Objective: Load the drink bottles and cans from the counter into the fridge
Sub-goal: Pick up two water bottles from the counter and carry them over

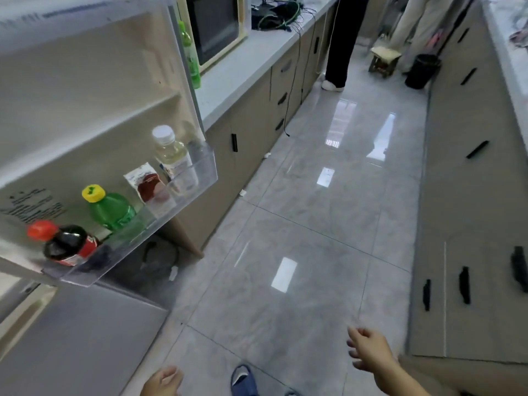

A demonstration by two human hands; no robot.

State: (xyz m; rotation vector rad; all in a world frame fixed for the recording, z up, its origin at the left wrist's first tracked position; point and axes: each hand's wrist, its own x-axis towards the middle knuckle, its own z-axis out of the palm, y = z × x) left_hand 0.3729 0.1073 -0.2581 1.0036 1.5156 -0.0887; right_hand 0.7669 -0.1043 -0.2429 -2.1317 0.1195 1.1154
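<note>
While both my hands hang low, left hand [163, 380] and right hand [368, 350] are loose, holding nothing. Door shelf [183, 192] carries cola bottle [68, 244], green bottle [110, 208], carton [150, 185], clear bottle [173, 155].

Kitchen: counter [243, 67], microwave [214, 27], cabinets [468, 178], open fridge door [94, 90].

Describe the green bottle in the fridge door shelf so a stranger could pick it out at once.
Start at the open fridge door on the left and drop to its lowest clear shelf, which holds four drinks. The green bottle stands second from the near end, between the red-capped cola bottle and the white carton. It alone has a yellow cap.
</note>
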